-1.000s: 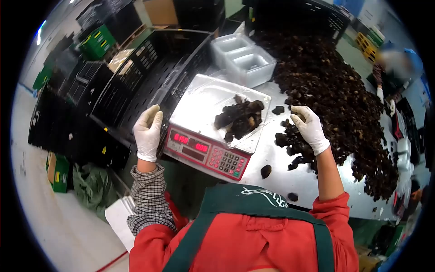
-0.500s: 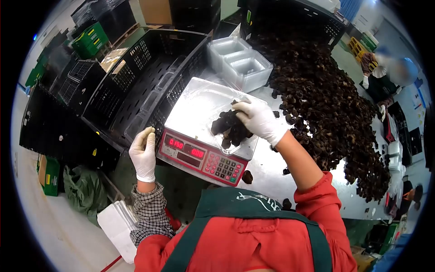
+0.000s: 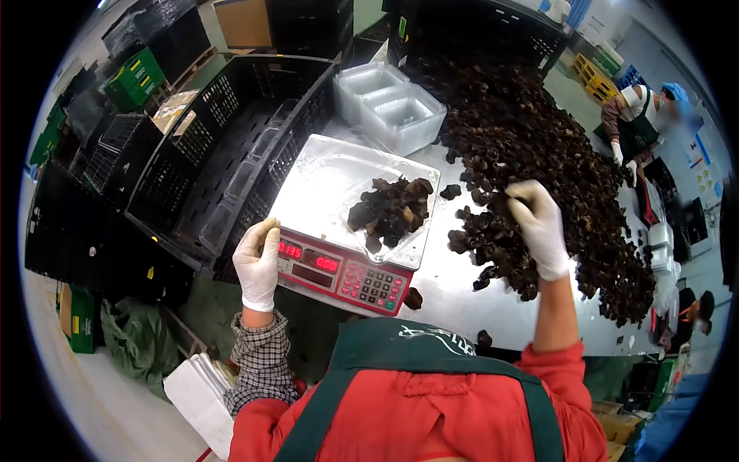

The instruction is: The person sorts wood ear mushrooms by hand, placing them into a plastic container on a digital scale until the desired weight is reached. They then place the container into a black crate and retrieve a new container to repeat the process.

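My left hand (image 3: 258, 262), in a white glove, is at the left front corner of the red and silver weighing scale (image 3: 308, 165). Its fingertips are pressed together; anything in them is too small to tell. On the scale's plate lies a clear plastic tray (image 3: 406, 248) with a heap of dark wood ear mushrooms (image 3: 391, 212). My right hand (image 3: 539, 231), also gloved, is over the near side of the big mushroom pile (image 3: 531, 131), fingers curled toward the thumb. What it holds, if anything, blends into the dark pile behind.
Stacked clear trays (image 3: 400, 115) stand behind the scale. A black crate (image 3: 192, 177) with lidded clear trays is at the left. Loose mushrooms lie on the metal table (image 3: 446, 308). Across the table at the right, a co-worker (image 3: 643, 119) in an apron stands.
My right hand has moved right, from the tray to over the pile, leaving the tray's heap uncovered. The scale's left readout has dropped from 0.150 to 0.135. My left hand stays by the scale.
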A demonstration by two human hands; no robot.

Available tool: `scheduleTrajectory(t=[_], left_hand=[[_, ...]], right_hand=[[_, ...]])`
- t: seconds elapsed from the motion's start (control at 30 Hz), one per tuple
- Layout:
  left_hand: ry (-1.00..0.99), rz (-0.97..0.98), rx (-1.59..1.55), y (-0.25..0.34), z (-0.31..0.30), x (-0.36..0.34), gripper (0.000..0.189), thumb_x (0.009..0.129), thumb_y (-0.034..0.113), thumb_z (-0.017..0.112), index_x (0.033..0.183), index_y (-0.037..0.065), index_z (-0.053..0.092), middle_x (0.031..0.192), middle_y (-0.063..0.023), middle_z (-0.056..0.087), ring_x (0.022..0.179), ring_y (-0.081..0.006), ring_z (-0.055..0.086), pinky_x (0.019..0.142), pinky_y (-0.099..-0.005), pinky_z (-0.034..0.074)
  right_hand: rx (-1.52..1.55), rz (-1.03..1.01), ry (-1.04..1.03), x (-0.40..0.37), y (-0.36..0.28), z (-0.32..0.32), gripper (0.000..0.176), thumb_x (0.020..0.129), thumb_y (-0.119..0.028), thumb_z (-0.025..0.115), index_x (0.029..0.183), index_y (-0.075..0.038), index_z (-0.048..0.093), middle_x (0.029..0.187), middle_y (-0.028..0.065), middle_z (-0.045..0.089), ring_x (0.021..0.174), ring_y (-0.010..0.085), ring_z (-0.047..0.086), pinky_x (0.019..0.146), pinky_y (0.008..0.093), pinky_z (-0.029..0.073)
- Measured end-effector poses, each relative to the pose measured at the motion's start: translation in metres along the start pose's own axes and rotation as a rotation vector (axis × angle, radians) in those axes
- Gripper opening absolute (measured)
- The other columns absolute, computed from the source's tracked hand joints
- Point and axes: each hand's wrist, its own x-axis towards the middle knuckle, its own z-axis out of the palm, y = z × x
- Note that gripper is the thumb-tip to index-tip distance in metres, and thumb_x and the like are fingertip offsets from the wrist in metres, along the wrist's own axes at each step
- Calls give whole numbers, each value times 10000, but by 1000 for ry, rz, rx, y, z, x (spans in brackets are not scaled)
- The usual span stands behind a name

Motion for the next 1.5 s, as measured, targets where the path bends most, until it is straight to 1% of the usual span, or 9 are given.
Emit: scheduleTrajectory(t=[0.2, 0.3, 0.37, 0.5, 0.57, 1.07, 1.3, 1.43, 1.5], left_hand=[[71, -19, 12, 1, -10, 6, 181, 886, 46, 615, 1037, -50, 640, 967, -71, 673, 870, -109, 613, 793, -218, 484], [89, -23, 3, 9, -8, 7, 186, 894, 51, 604, 1048, -47, 640, 972, -69, 673, 884, -105, 609, 804, -214, 478], [54, 9, 46, 14, 0, 4, 181, 887, 42, 602, 1044, -40, 644, 973, -73, 671, 893, -115, 609, 813, -227, 473], [-244, 418, 425, 42, 40, -23, 215, 763, -5, 666, 975, -20, 637, 915, -132, 645, 866, -260, 617, 788, -329, 479], [-475, 715, 540, 40, 66, -35, 347, 681, 81, 741, 1003, 26, 623, 959, -108, 623, 922, -307, 576, 838, -414, 448], [-403, 645, 545, 39, 86, -63, 309, 713, 51, 727, 1000, 31, 617, 1023, -114, 595, 995, -313, 548, 889, -408, 423], [-284, 545, 552, 39, 67, -61, 240, 770, 0, 663, 1009, 10, 638, 1038, -131, 619, 969, -291, 580, 875, -374, 452], [-201, 468, 483, 34, 59, -53, 217, 787, -22, 643, 1002, 6, 643, 1027, -135, 625, 960, -273, 587, 864, -356, 457], [-174, 467, 509, 36, 55, -48, 216, 783, -28, 644, 997, 4, 646, 1018, -136, 627, 956, -273, 589, 861, -353, 459]], right_hand=[[-461, 364, 82, -182, 147, -184, 58, 813, -44, 541, 784, -5, 509, 628, 2, 478, 563, 87, 436, 493, 272, 361], [-487, 1082, 115, -254, 182, -236, 132, 766, -81, 618, 811, 34, 569, 749, 80, 615, 732, 172, 608, 654, 306, 503], [-1099, 843, -70, -286, 197, -240, 264, 758, -119, 662, 961, 43, 612, 965, 141, 655, 937, 242, 614, 827, 355, 491], [-368, 800, 288, -230, 176, -173, 390, 803, -162, 671, 1147, 7, 599, 1184, 189, 595, 1087, 300, 566, 962, 375, 424], [-704, 489, 11, -204, 193, -135, 444, 798, -185, 688, 1200, -31, 580, 1151, 160, 618, 999, 295, 608, 884, 352, 478], [-862, 53, -260, -93, 165, 38, 671, 729, -361, 700, 1302, -93, 476, 1094, 155, 522, 1032, 321, 514, 822, 420, 460], [131, 327, 248, -66, 185, 9, 216, 829, -86, 611, 1035, -23, 599, 915, 101, 649, 758, 192, 626, 717, 310, 521], [993, 565, 145, -38, 134, -10, 191, 867, -103, 600, 1053, -67, 587, 853, 39, 643, 659, 56, 566, 501, 191, 436], [916, 498, 1, -19, 86, 2, 215, 865, -104, 608, 1073, -63, 572, 832, 15, 612, 654, 65, 563, 495, 198, 431]])
